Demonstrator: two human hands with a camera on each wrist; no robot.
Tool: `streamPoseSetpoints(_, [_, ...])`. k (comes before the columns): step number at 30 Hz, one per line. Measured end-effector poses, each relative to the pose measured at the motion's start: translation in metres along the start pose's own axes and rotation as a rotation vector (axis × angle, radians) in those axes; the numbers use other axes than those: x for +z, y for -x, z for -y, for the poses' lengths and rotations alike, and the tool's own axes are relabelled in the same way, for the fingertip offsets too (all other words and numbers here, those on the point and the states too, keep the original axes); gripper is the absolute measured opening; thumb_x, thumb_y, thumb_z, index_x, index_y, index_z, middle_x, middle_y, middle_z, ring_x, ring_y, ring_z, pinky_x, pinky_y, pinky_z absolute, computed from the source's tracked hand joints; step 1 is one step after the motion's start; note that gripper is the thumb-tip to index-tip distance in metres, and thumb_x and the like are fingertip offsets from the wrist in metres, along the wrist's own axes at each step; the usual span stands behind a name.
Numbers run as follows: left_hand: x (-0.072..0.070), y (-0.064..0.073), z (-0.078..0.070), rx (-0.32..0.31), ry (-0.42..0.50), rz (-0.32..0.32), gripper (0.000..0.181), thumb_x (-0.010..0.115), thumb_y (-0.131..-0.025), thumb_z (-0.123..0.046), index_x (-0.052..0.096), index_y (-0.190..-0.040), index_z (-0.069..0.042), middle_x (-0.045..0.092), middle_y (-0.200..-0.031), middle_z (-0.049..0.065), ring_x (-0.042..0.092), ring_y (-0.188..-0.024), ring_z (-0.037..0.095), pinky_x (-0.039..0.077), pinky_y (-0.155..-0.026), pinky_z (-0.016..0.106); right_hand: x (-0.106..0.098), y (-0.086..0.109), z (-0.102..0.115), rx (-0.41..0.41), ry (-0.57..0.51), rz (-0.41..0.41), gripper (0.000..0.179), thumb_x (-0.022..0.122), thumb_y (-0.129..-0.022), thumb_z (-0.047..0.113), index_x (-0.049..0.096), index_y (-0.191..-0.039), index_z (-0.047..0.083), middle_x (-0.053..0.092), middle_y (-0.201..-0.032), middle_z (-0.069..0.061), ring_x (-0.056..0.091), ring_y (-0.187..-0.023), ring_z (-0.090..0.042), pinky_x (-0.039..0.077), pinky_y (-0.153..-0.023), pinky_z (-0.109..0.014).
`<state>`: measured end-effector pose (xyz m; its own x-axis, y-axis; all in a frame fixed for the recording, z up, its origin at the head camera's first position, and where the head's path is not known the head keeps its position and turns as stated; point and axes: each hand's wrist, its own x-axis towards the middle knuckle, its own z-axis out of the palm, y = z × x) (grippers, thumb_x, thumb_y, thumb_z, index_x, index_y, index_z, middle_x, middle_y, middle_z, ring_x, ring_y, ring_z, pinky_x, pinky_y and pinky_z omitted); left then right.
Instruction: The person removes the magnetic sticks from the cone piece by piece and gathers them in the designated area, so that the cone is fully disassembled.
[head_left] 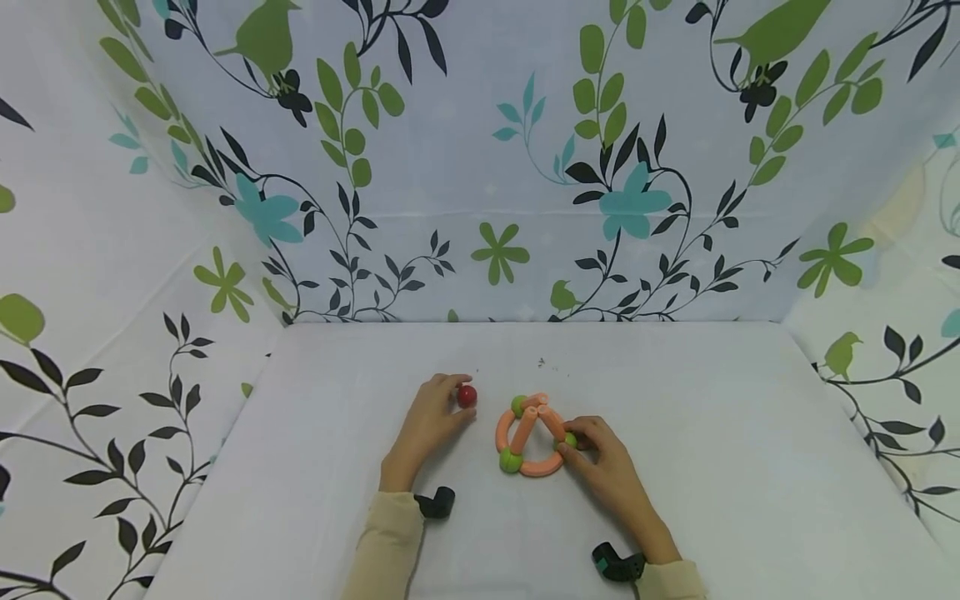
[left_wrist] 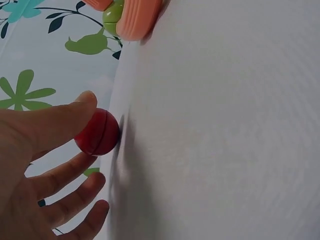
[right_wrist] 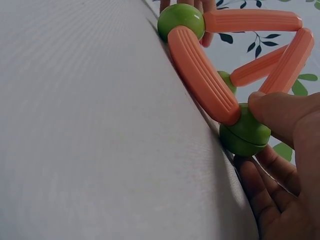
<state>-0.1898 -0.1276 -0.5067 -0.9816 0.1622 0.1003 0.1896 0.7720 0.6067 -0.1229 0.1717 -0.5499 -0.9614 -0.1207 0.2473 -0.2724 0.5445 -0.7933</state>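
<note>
On the white table, my left hand (head_left: pixel 429 421) holds a small red ball (head_left: pixel 467 396) between thumb and index finger. A thin seam runs round the ball (left_wrist: pixel 98 132) in the left wrist view, where the other fingers spread loosely below it. To its right stands a frame of orange sticks (head_left: pixel 542 468) joined by green balls (head_left: pixel 511 461). Curved sticks form its base, and straight sticks lean up to meet at a top without a ball. My right hand (head_left: pixel 606 467) grips the frame's right-hand green ball (right_wrist: pixel 245 132), thumb on one side and fingers on the other.
The white tabletop (head_left: pixel 300 500) extends around both hands. Behind it hangs a cloth (head_left: pixel 450 167) printed with leaves, birds and flowers. Black devices are strapped at the left wrist (head_left: pixel 437 503) and the right wrist (head_left: pixel 618 563). A few small dark specks mark the table beyond the frame.
</note>
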Motion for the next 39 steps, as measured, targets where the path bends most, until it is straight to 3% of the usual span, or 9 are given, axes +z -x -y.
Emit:
streamPoseSetpoints(4, [-0.003, 0.005, -0.002, 0.017, -0.067, -0.043, 0.053, 0.083, -0.089, -0.023, 0.065, -0.139, -0.018, 0.064, -0.138, 0.011, 0.058, -0.129, 0.032, 0.05, -0.11, 0.05, 0.001, 0.001, 0.0, -0.003, -0.008, -0.004, 0.028, 0.079, -0.094, 0.026, 0.07, -0.12, 0.024, 0.065, -0.12, 0.005, 0.061, -0.101, -0.006, 0.054, -0.092, -0.025])
streamPoseSetpoints(9, [-0.01, 0.016, -0.009, 0.05, -0.119, -0.104, 0.046, 0.081, -0.092, -0.022, 0.068, -0.135, -0.02, 0.066, -0.136, 0.006, 0.061, -0.127, 0.03, 0.051, -0.108, 0.049, 0.001, 0.001, 0.001, -0.013, -0.013, -0.003, 0.029, 0.08, -0.093, 0.023, 0.07, -0.12, 0.023, 0.065, -0.12, 0.004, 0.061, -0.101, -0.006, 0.054, -0.091, -0.024])
streamPoseSetpoints(16, [-0.011, 0.037, -0.024, 0.134, -0.062, -0.13, 0.036, 0.078, -0.095, -0.022, 0.069, -0.129, -0.019, 0.069, -0.128, 0.002, 0.063, -0.118, 0.024, 0.054, -0.103, 0.046, 0.001, 0.001, 0.001, -0.008, -0.003, 0.002, 0.028, 0.079, -0.094, 0.024, 0.07, -0.121, 0.021, 0.065, -0.12, 0.003, 0.06, -0.101, -0.006, 0.054, -0.091, -0.025])
streamPoseSetpoints(22, [0.0, 0.052, -0.037, 0.218, 0.077, -0.046, 0.035, 0.075, -0.097, -0.023, 0.067, -0.131, -0.024, 0.07, -0.125, -0.004, 0.065, -0.11, 0.018, 0.055, -0.095, 0.04, 0.001, 0.001, 0.002, -0.02, 0.011, -0.001, 0.028, 0.078, -0.095, 0.026, 0.07, -0.121, 0.02, 0.065, -0.12, 0.002, 0.06, -0.1, -0.006, 0.054, -0.089, -0.026])
streamPoseSetpoints(28, [0.014, 0.056, -0.044, 0.293, 0.205, 0.053, 0.035, 0.072, -0.099, -0.018, 0.066, -0.133, -0.017, 0.071, -0.126, 0.0, 0.068, -0.109, 0.019, 0.056, -0.098, 0.042, -0.001, 0.001, 0.005, -0.028, 0.019, 0.004, 0.029, 0.077, -0.096, 0.026, 0.069, -0.123, 0.021, 0.065, -0.122, 0.002, 0.061, -0.1, -0.007, 0.054, -0.089, -0.027])
streamPoseSetpoints(33, [0.022, 0.057, -0.043, 0.266, 0.207, 0.109, 0.037, 0.075, -0.097, -0.021, 0.066, -0.133, -0.02, 0.071, -0.124, -0.006, 0.067, -0.11, 0.016, 0.054, -0.099, 0.037, -0.004, -0.002, 0.009, -0.046, 0.026, -0.009, 0.03, 0.078, -0.095, 0.02, 0.069, -0.124, 0.019, 0.066, -0.123, -0.001, 0.066, -0.101, -0.014, 0.058, -0.087, -0.031])
streamPoseSetpoints(39, [0.026, 0.06, -0.043, 0.236, 0.181, 0.127, 0.04, 0.079, -0.093, -0.02, 0.068, -0.132, -0.016, 0.071, -0.114, -0.005, 0.066, -0.105, 0.013, 0.054, -0.095, 0.035, -0.007, 0.0, 0.014, -0.167, 0.031, -0.113, 0.036, 0.08, -0.088, 0.0, 0.07, -0.121, 0.009, 0.067, -0.12, -0.007, 0.067, -0.101, -0.025, 0.061, -0.08, -0.033])
